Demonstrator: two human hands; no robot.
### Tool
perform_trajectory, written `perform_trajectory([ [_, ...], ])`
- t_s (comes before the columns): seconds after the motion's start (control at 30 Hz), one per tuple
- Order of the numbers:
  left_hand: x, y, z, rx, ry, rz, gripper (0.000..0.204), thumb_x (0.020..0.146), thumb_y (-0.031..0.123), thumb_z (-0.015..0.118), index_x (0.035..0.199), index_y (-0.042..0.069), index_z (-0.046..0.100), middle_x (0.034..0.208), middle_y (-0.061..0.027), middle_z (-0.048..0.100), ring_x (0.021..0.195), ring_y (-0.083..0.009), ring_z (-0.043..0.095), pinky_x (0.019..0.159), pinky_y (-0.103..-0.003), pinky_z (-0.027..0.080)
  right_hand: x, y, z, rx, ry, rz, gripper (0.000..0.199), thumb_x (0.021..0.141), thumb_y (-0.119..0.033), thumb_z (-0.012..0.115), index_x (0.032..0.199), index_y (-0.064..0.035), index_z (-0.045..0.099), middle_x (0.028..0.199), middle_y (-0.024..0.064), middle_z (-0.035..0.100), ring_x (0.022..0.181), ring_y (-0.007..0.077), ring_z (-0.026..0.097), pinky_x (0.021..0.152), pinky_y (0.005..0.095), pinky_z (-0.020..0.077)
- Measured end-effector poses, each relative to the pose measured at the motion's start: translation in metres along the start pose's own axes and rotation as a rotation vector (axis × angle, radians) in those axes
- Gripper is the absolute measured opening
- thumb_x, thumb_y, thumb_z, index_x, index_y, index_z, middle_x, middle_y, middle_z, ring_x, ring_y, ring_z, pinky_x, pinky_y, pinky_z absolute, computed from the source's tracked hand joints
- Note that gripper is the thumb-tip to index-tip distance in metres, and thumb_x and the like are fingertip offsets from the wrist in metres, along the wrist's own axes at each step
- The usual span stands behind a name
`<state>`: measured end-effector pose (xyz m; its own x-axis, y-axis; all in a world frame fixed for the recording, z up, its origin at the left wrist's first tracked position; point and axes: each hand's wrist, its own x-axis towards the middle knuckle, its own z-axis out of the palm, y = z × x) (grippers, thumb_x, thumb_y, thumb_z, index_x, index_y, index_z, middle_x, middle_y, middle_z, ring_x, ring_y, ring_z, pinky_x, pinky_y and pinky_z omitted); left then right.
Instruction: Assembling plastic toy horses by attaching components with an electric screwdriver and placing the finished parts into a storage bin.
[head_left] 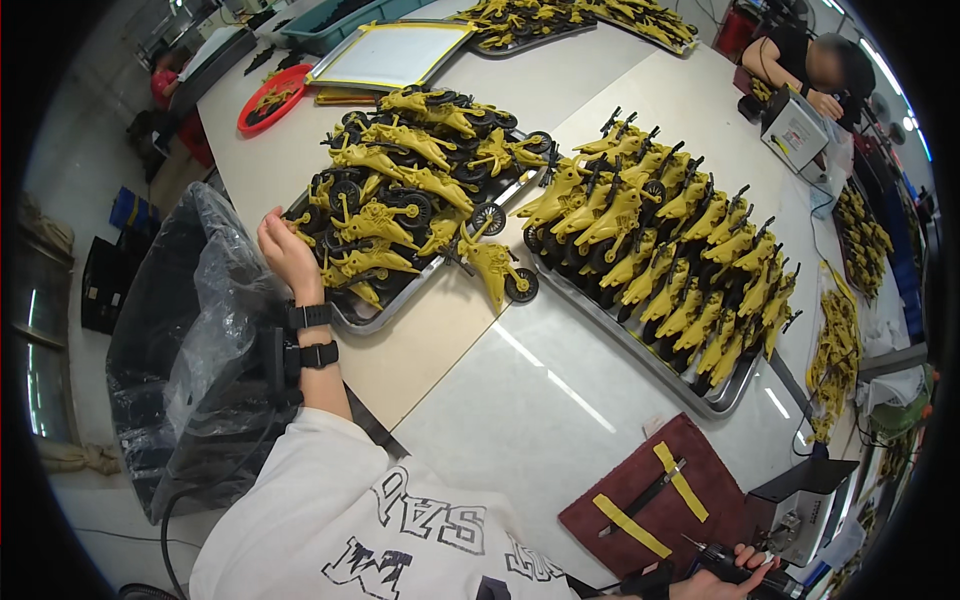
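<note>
Head view: left hand [288, 250], closure unclear, apparently sought a piled toy motorbike [374, 222], needing a clean lift next; right hand [722, 584] held a black screwdriver [714, 556].

A: Light?
B: Bright, fairly even. Partly from tube lights [890, 82] beyond the table's [470, 405] far right corner.
A: Glare?
B: White streaks [580, 401] toward the near edge, glints along the left metal tray [362, 325], sheen on the plastic bag [205, 335] by the left edge.
A: Sharpness?
B: Fine mid-table, softer past the far edge. Heavy bending, black corners.
</note>
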<state>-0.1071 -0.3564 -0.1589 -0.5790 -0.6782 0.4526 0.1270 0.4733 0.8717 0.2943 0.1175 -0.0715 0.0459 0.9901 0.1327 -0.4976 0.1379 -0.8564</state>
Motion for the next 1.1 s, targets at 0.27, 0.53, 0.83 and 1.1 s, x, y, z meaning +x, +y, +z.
perform_trajectory([
  [0.27, 0.008, -0.023, 0.004, 0.507, 0.225, -0.015, 0.060, 0.086, 0.037, 0.056, 0.132, 0.004, 0.036, 0.130, -0.0193, 0.036, 0.112, -0.0323, 0.040, 0.092, -0.046, 0.035, 0.001, 0.002, 0.001, -0.017, 0.057, -0.007, 0.011, 0.084, -0.016, 0.057, 0.092, -0.0084, 0.054, 0.062, -0.0032, 0.044, 0.053, 0.0122, 0.047, 0.053, 0.0268, 0.0391],
  [0.53, 0.023, -0.006, 0.006, 0.706, -0.102, -0.294, 0.073, 0.080, 0.047, 0.056, 0.137, 0.010, 0.032, 0.143, -0.0202, 0.026, 0.133, -0.0397, 0.021, 0.100, -0.061, 0.018, -0.001, 0.002, 0.005, -0.029, 0.046, -0.007, 0.012, 0.084, -0.015, 0.057, 0.094, -0.0081, 0.054, 0.061, -0.0025, 0.045, 0.053, 0.0124, 0.048, 0.053, 0.0266, 0.0403],
  [0.83, 0.015, 0.022, 0.008, 0.760, -0.101, -0.322, 0.068, 0.076, 0.036, 0.063, 0.132, 0.010, 0.038, 0.133, -0.0206, 0.039, 0.124, -0.0376, 0.036, 0.100, -0.057, 0.023, 0.000, 0.006, 0.003, -0.036, 0.037, -0.012, 0.012, 0.085, -0.015, 0.057, 0.094, -0.0072, 0.054, 0.061, -0.0018, 0.045, 0.053, 0.0133, 0.049, 0.051, 0.0266, 0.0421],
  [1.1, 0.040, -0.005, 0.001, 0.581, 0.136, 0.311, 0.050, 0.072, 0.011, 0.059, 0.121, 0.006, 0.048, 0.117, -0.0189, 0.050, 0.112, -0.0351, 0.045, 0.095, -0.048, 0.037, 0.001, 0.006, 0.003, -0.054, 0.043, -0.023, 0.013, 0.084, -0.015, 0.058, 0.095, -0.0069, 0.055, 0.062, -0.0008, 0.046, 0.054, 0.0143, 0.050, 0.052, 0.0263, 0.0423],
])
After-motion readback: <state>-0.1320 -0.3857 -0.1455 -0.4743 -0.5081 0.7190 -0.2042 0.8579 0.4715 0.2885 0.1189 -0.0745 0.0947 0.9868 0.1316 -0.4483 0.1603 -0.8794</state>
